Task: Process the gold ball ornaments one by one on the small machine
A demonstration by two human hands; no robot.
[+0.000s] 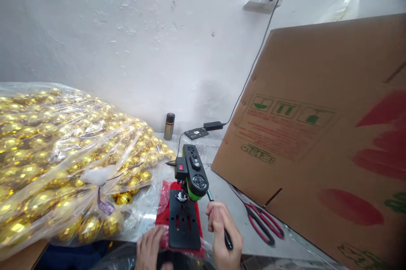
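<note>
A small black and green bench drill press (pixel 196 173) stands in front of me, its slotted black base plate (pixel 185 236) lying on a red plastic sheet (pixel 163 206). My right hand (pixel 222 234) is wrapped round the press's lever handle (pixel 227 240), whose black end pokes out below the fingers. Left of the base plate, at the table's front edge, my left hand (pixel 150 244) rests with its fingers stretched out over the red plastic. Nothing shows in it, though its lower part is cut off by the frame.
A clear bag of gold mirror balls (pixel 79 147) fills the left side. On the right leans a large cardboard box (pixel 301 135), with red-handled scissors (pixel 263 221) before it. A bottle (pixel 169 126), phone (pixel 196 133) and power adapter (pixel 213 126) are by the wall.
</note>
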